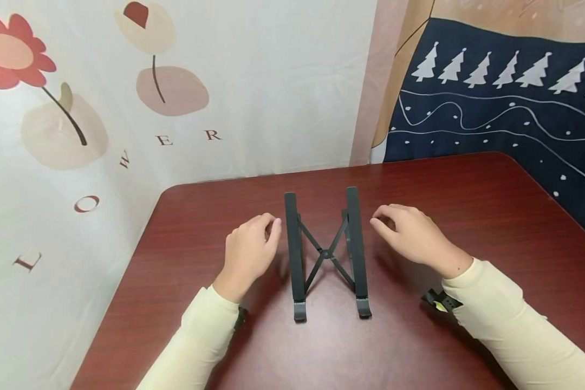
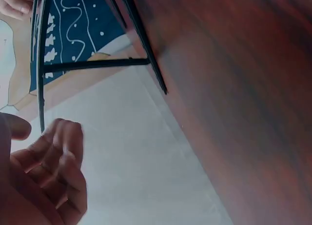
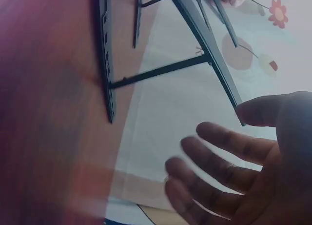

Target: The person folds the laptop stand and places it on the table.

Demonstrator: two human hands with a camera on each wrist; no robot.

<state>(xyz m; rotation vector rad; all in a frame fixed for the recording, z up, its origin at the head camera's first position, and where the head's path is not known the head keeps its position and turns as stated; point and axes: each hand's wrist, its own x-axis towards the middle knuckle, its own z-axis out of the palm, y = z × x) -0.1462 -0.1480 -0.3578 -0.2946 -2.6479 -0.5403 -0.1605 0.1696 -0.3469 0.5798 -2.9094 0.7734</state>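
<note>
A black folding laptop stand (image 1: 326,253) stands opened out on the table, its two long arms joined by crossed struts and its front ends turned up in small lips. Just left of it hovers my left hand (image 1: 249,244), fingers loosely bent and holding nothing. My right hand (image 1: 411,233) is on the other side, slightly apart from the right arm. In the right wrist view its fingers (image 3: 214,159) are spread in a relaxed curve, and the thumb overlaps the tip of the stand. A row of notches shows along the stand's base rail (image 3: 106,54).
The reddish-brown wooden table (image 1: 200,346) has rounded far corners. Behind it hangs a pale cloth (image 1: 283,97) with printed flowers and letters. A navy cloth (image 1: 468,116) with white trees borders the back right. A dark strap (image 1: 441,300) sits below the right sleeve.
</note>
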